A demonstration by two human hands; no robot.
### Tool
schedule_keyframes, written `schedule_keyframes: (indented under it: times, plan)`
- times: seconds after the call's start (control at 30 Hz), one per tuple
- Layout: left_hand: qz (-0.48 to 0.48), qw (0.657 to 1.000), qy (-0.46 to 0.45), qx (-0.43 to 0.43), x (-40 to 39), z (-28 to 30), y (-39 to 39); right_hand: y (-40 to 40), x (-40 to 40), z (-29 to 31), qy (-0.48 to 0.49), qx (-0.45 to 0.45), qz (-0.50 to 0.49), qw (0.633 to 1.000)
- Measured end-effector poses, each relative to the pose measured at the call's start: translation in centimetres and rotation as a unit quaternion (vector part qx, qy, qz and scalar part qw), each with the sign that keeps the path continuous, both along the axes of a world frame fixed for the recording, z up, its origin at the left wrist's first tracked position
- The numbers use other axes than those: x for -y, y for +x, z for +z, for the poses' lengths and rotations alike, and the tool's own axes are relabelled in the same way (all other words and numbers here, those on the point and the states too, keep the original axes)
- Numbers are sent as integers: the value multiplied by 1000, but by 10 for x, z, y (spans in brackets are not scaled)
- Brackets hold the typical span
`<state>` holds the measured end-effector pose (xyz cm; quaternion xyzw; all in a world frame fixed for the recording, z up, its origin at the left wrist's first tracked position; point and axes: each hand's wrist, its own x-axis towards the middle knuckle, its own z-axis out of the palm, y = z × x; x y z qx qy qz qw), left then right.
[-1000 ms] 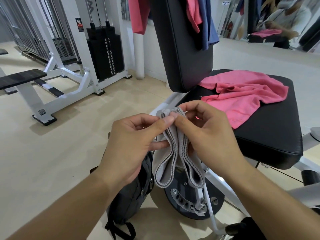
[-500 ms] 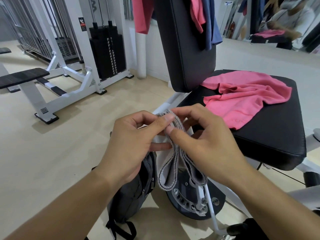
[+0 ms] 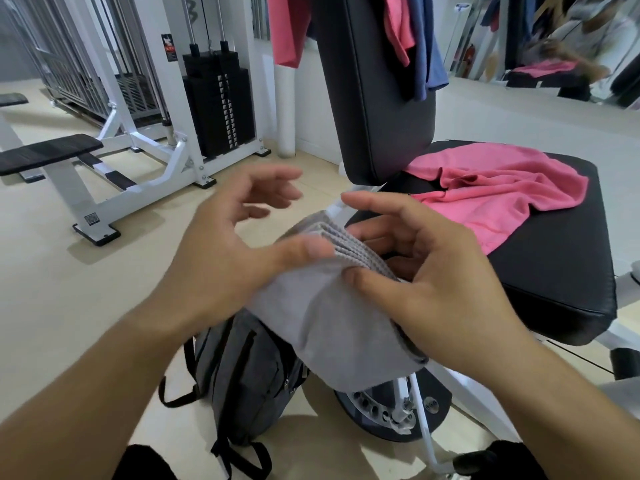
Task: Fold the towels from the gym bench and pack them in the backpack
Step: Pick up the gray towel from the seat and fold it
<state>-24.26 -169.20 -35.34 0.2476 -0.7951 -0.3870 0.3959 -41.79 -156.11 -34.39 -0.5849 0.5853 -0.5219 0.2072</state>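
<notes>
Here, in the head view, I see a folded grey waffle-weave towel (image 3: 341, 317) held in mid-air between both hands, above the grey fabric backpack with black straps (image 3: 242, 379) that stands on the pale floor (image 3: 69, 289). The towel's stacked fold edges show at the top, several layers thick, and its smooth outer face hangs toward me.

My left hand (image 3: 221, 258) has its thumb pressed on the upper left of the towel; the other four fingers are spread wide and lifted clear of the cloth, blurred. I cannot tell whether the palm touches the towel below. My right hand (image 3: 429, 271) grips the towel's right side: thumb on the near face, fingers curled behind the layered edge, index finger extended over the top.

The backpack sits just beside the dark round base plate (image 3: 391, 417) of the bench frame, partly hidden under the towel. I cannot tell if its top is open.

To the right, a crumpled pink towel (image 3: 498, 192) lies on the black padded gym bench seat (image 3: 554, 271), close against the upright black backrest pad (image 3: 377, 98). More pink cloth (image 3: 287, 29) and blue cloth (image 3: 429, 53) hang over the top of the backrest.

Far left, a white weight machine (image 3: 149, 140) with a black plate stack stands well apart.
</notes>
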Motion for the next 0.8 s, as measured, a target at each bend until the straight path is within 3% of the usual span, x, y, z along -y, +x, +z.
schedule_keyframes:
  times: [0.07, 0.1, 0.27, 0.37, 0.43, 0.53, 0.63, 0.8]
  plan:
    - [-77, 991, 34, 108, 1, -1, 2, -1, 1, 0, 10, 19, 19, 1000]
    - [-90, 987, 59, 119, 0, -4, 0, -2, 3, -1, 19, 18, 23, 999]
    - [-83, 987, 129, 51, -3, -16, -10, -19, 4, 2, 116, -66, 20, 991]
    - [-78, 982, 170, 22, 1, -19, -10, -30, 0, 6, 241, -190, 31, 951]
    - [-61, 982, 181, 3, 2, -22, -11, -35, 0, 8, 254, -210, 22, 944]
    - [-35, 976, 212, -33, 2, -26, -15, -41, 2, 9, 212, -150, -11, 966]
    - [-37, 966, 250, -58, 3, -32, -20, -44, 4, 6, 156, -4, -14, 988]
    - [-100, 935, 339, 5, 9, -47, -25, -49, 15, -5, 136, 215, -1, 967]
